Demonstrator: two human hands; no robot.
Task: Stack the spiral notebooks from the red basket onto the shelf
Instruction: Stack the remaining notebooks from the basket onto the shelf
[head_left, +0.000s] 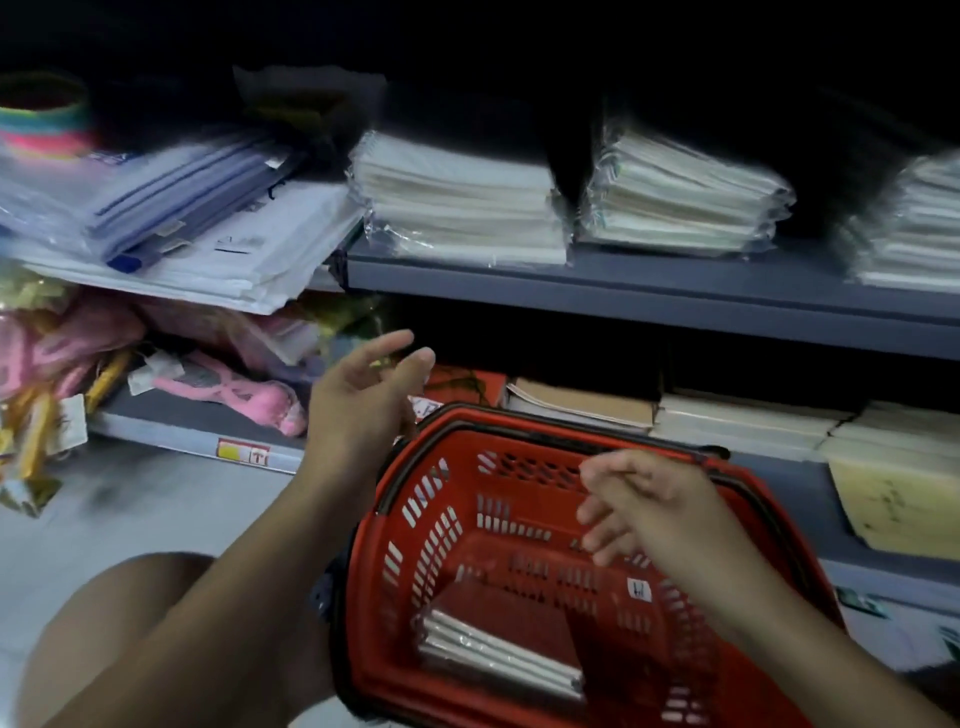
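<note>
The red basket (415, 525) sits on the floor in front of me, with a few wrapped notebooks (498, 657) lying at its near bottom. My left hand (363, 400) hovers above the basket's left rim, fingers relaxed and empty. Over the basket's middle my right hand (644, 504) hangs with loosely spread fingers, holding nothing. On the upper grey shelf (675, 291) stands a stack of wrapped spiral notebooks (457, 202), with another stack (680, 197) to its right and a third (914, 228) at the far right.
Plastic folders and white packets (171, 228) overhang the shelf on the left. Pink toys (234, 389) and tagged items fill the lower left shelf. Paper pads (748, 421) and a yellowish box (898, 504) sit on the lower right shelf. Grey floor lies to the left.
</note>
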